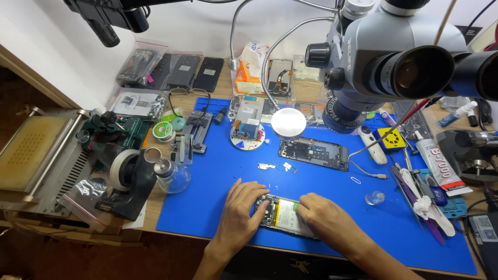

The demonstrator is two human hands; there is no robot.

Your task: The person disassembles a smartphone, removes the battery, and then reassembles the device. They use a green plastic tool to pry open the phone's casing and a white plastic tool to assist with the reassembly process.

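Note:
An opened smartphone (282, 212) with its back removed lies flat near the front edge of the blue work mat (218, 176). My left hand (243, 210) presses on the phone's left end, fingers spread over it. My right hand (321, 215) rests on the phone's right part, fingers curled against its inner parts. Whether the right fingers pinch anything small is hidden. A second opened phone frame (313, 153) lies further back on the mat. Small metal parts (275, 166) lie between the two phones.
A grey stereo microscope (384, 57) overhangs the mat at upper right. A glue tube (440, 166), tweezers and tools (423, 199) lie right. A tape dispenser (132, 181), glass bottle (171, 173) and a heating machine (41, 155) stand left. Bagged phones (171, 70) lie behind.

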